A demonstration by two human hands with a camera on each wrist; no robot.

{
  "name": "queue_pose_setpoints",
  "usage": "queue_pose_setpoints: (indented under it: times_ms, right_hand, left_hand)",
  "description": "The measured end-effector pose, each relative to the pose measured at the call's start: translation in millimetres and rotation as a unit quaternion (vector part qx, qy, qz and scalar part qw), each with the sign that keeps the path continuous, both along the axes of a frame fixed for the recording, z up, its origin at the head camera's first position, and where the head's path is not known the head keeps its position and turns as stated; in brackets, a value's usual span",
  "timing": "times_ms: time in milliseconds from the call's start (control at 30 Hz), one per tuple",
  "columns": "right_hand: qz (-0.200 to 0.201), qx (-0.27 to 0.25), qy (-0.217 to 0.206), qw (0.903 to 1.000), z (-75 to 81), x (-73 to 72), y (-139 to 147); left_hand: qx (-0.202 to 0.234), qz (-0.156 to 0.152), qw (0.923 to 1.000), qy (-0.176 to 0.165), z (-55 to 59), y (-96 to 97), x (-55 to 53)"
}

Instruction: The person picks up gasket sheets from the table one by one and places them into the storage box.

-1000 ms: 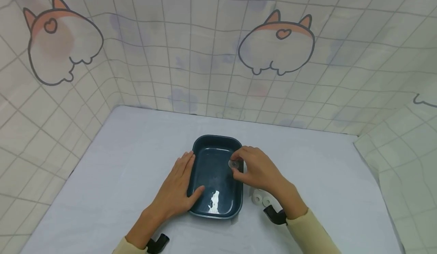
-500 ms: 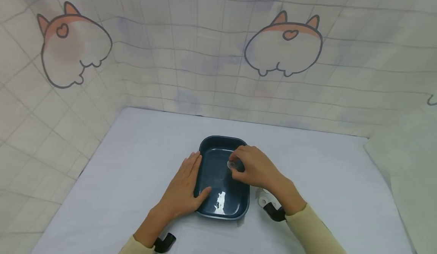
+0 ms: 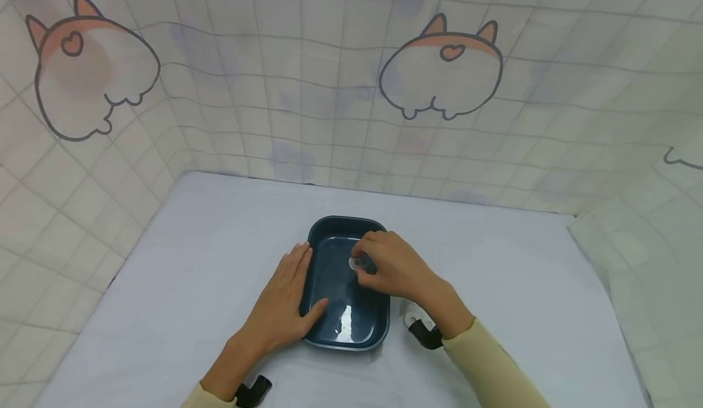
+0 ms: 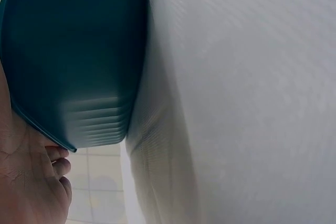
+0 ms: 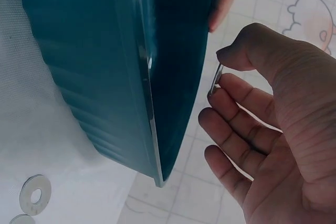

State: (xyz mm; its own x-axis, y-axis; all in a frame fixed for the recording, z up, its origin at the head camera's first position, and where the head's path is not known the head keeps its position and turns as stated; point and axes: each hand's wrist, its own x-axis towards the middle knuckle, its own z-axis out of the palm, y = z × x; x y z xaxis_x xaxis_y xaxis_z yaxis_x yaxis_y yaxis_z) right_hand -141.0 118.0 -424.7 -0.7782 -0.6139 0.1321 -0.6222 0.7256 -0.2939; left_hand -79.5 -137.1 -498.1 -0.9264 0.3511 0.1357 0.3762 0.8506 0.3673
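A dark blue-green rectangular tray [image 3: 332, 286] sits on the white-covered table. My left hand [image 3: 280, 310] rests along its left rim, fingers straight and thumb reaching over the inside edge; the left wrist view shows fingertips at the rim. Over the tray's inside, my right hand [image 3: 396, 266] pinches a flat metal washer [image 3: 356, 263] between thumb and fingertips. In the right wrist view this washer [image 5: 216, 79] appears edge-on, higher than the tray's rim, while the remaining fingers are loosely bent.
Loose washers [image 5: 24, 195] lie on the table to the right of the tray, partly hidden by the right wrist in the head view. Black wrist mounts [image 3: 425, 335] hang at both wrists. A tile-patterned curtain [image 3: 329, 91] borders the table at the back and sides.
My right hand has moved left with the washer, from near the tray's right rim to over its middle. The left hand stays on the left rim. The head view has shifted slightly.
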Motion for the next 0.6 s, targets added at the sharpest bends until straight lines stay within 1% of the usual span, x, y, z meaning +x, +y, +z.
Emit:
queue_pose_setpoints:
  times_ms: [67, 200, 300, 433, 600]
  right_hand:
    - [0.004, 0.003, -0.001, 1.0000, 1.7, -0.2, -2.1]
    - [0.010, 0.006, -0.005, 0.9999, 3.7, 0.0, -3.0]
    - [0.011, 0.007, -0.008, 0.9999, 4.7, 0.7, -2.7]
    - [-0.002, 0.005, -0.009, 0.9999, 6.2, 3.6, 1.5]
    - [-0.032, -0.011, -0.011, 0.9994, 7.9, 11.4, 14.4]
  left_hand:
    - [0.001, 0.000, 1.0000, 0.000, 0.0, -1.5, 0.0]
    - [0.006, -0.008, 0.9997, 0.020, -0.9, -0.8, -1.0]
    - [0.009, -0.007, 0.9995, 0.030, -1.7, 0.4, -1.8]
    - [0.008, -0.004, 0.9996, 0.025, -2.4, 1.1, -2.0]
    - [0.005, -0.002, 0.9997, 0.025, -1.3, 0.6, -0.9]
